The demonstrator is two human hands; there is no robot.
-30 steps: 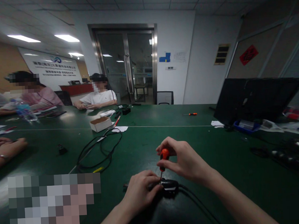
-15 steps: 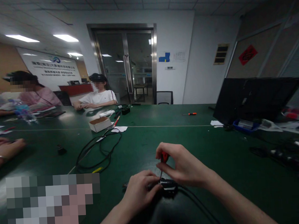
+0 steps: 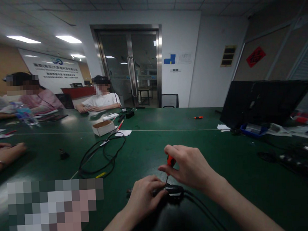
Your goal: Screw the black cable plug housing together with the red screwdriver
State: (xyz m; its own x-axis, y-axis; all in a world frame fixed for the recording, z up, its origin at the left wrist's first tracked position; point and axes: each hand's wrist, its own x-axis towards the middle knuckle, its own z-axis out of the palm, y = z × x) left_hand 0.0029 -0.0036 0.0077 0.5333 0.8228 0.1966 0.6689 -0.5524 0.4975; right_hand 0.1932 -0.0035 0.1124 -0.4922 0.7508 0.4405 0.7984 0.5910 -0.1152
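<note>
Low in the middle of the view, a black device (image 3: 175, 193) with a cable lies on the green table (image 3: 151, 157). My left hand (image 3: 148, 195) is closed on its left part, thumb and fingertips close to the screwdriver's tip. A red-orange screwdriver (image 3: 171, 160) stands nearly upright, its handle gripped between the thumb and fingers of my right hand (image 3: 189, 165). Its thin shaft reaches down to the device beside my left fingertips. The exact contact point is too small to make out.
Left of my hands lie a coiled black cable (image 3: 103, 156), an open white box (image 3: 103, 127) and a black plug (image 3: 63, 154). Another orange screwdriver (image 3: 198, 117) lies farther back. A monitor (image 3: 264, 102) stands at right. Other people sit at left.
My right hand has shifted slightly to the right and turned, with the screwdriver handle moving a little the same way. My left hand and the device look unchanged.
</note>
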